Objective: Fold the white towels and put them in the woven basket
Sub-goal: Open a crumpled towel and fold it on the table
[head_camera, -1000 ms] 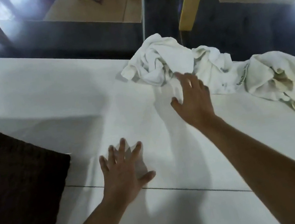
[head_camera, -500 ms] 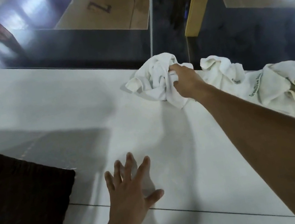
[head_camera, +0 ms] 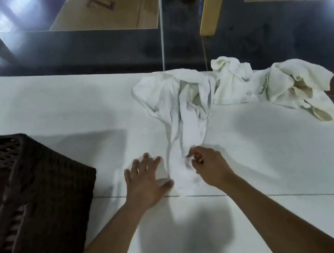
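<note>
The white table (head_camera: 48,116) bears the dark woven basket (head_camera: 24,196) at its left edge and a crumpled heap of towels (head_camera: 276,82) along its far edge. One white towel (head_camera: 182,119) stretches from that heap toward the table's near seam, where the right hand (head_camera: 211,165) pinches its end, seemingly between thumb and fingers. The left hand (head_camera: 146,181) lies spread flat just beside it.

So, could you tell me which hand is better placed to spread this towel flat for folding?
The left. The right hand already pinches the towel's near end, while the left hand lies open on the table beside it, free to smooth.
</note>
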Motion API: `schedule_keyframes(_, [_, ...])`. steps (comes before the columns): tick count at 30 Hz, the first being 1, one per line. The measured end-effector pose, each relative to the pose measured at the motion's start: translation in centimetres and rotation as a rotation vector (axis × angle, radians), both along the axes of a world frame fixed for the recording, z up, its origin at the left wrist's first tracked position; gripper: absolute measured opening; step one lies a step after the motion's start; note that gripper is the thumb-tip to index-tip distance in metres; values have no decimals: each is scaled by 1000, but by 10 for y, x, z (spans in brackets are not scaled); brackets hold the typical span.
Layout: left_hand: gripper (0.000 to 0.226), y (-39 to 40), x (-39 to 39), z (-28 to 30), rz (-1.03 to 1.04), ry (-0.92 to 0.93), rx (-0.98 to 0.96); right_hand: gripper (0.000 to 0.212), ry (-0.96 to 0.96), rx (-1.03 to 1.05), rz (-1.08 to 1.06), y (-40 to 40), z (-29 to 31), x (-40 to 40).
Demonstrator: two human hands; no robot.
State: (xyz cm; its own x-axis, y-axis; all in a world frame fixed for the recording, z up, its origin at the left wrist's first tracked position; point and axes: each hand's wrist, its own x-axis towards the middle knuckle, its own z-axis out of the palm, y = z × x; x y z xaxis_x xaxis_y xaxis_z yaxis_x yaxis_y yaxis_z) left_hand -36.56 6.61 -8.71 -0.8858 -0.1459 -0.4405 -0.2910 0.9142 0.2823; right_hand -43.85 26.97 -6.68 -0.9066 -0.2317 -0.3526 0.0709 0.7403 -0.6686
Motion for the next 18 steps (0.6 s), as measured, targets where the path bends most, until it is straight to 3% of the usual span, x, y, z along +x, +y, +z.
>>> schedule_keyframes(5, [76,18,52,22,20,141,205,26,-96,-139,-112,11,27,90])
schedule_keyframes(10, [96,59,133,60,99,158,619,26,-111,-452,-410,25,73,143])
schedule_keyframes(14, [124,89,168,99,9,257,410,19,-261,-698,-676,30,116,173])
schedule_keyframes(18, [107,114,183,115,140,332,377,19,-248,-719,-619,26,154,203])
